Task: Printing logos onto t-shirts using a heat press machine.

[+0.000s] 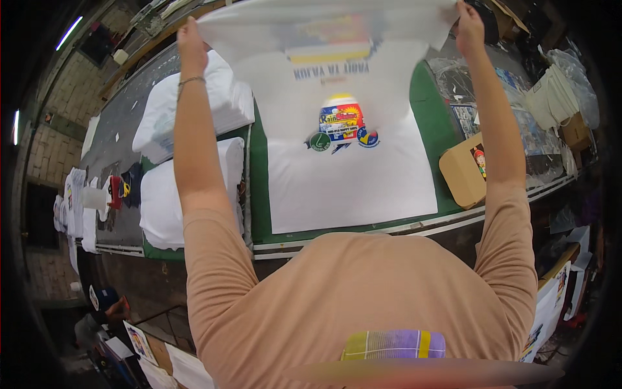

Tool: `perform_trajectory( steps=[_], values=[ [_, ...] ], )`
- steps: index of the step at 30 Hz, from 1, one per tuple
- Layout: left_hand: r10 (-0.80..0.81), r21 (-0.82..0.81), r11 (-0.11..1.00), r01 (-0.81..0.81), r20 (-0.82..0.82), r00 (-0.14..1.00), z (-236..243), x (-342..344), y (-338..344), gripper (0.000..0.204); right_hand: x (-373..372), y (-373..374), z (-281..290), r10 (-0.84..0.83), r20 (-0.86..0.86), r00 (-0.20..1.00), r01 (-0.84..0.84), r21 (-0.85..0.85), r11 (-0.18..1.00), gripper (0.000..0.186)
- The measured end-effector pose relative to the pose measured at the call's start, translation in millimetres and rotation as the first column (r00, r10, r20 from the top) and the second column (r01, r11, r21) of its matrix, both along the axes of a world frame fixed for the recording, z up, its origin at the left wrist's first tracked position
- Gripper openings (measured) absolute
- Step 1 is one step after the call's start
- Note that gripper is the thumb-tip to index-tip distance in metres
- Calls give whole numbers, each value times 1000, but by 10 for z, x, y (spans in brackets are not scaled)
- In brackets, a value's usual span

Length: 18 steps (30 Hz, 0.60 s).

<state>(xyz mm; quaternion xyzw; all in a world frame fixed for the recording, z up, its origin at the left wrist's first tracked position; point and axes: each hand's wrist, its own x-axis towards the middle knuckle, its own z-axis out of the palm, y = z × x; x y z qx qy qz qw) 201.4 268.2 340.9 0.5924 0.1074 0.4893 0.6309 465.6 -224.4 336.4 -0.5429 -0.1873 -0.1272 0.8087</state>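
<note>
My left hand and my right hand are raised at the far side of the table, arms stretched out. Each is closed on an upper corner of a white T-shirt, pulled taut between them. Its raised part is slightly blurred and shows an upside-down colourful print. Below it, white fabric lies flat on the green work surface, with a bright printed container and round emblems. Where the raised cloth and the flat cloth meet, I cannot tell whether they are one piece.
Two stacks of white folded cloth, a far one and a nearer one, stand left of the green surface. To the right lie a brown cardboard piece and crumpled clear plastic. A person is at lower left.
</note>
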Motion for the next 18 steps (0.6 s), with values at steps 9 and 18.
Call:
perform_trajectory(
  steps=[9, 18],
  values=[
    [45, -64, 996, -54, -129, 991, -203, -538, -284, 23, -236, -225, -415, 87, -136, 987, -94, -50, 994, 26],
    [-2, -212, 973, -94, -414, 910, -1973, -1207, -884, 28, -865, -702, -1997, -65, -446, 893, -100, -336, 937, 26]
  ],
)
